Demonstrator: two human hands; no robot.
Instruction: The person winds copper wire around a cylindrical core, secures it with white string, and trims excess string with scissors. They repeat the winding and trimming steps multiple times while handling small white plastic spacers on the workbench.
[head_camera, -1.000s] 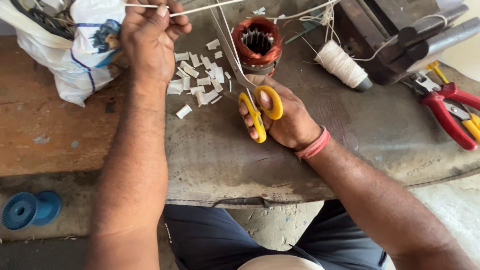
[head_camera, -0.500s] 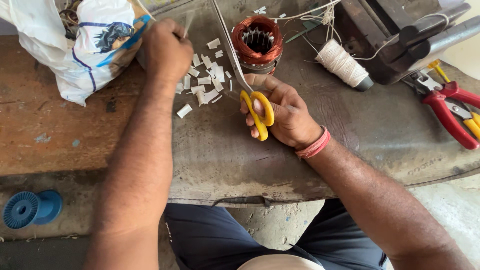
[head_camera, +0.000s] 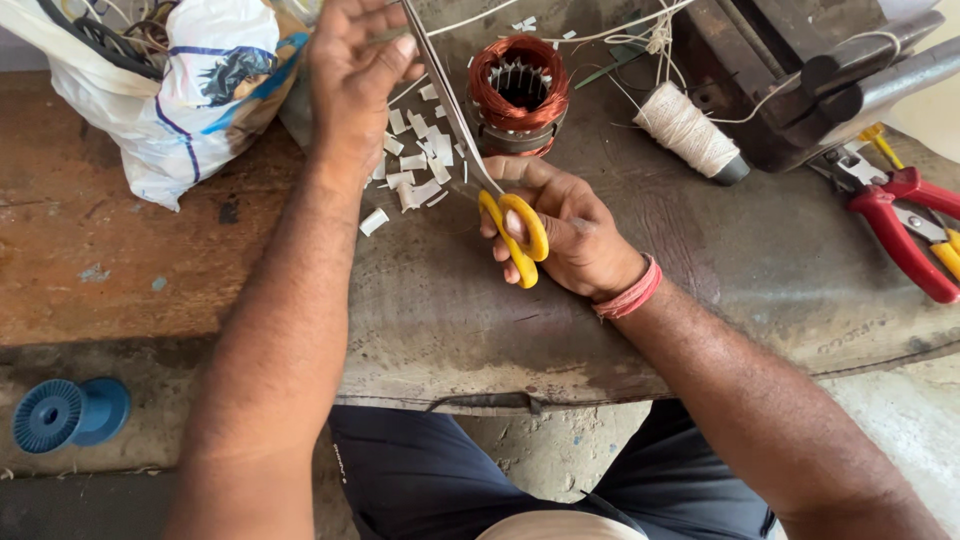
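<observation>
My right hand (head_camera: 575, 235) grips yellow-handled scissors (head_camera: 512, 228) with fingers through the loops. The long blades slant up and left past my left hand (head_camera: 350, 75). That hand pinches a thin strip (head_camera: 385, 36) right beside the blades, near the top edge. A stator with red-brown copper windings (head_camera: 518, 95) stands on the worn metal bench (head_camera: 560, 310), just beyond my right hand. Several small white cut pieces (head_camera: 415, 165) lie scattered between my two hands.
A white thread spool (head_camera: 690, 130) lies right of the stator, its thread trailing towards a dark vise (head_camera: 820, 70). Red and yellow pliers (head_camera: 900, 225) rest at the right edge. A plastic bag of wires (head_camera: 170, 90) sits far left. A blue reel (head_camera: 65, 412) lies lower left.
My left hand dropped from holding a stretched white strip, swung left, then came back beside the scissor blades. My right hand kept the scissors and barely moved.
</observation>
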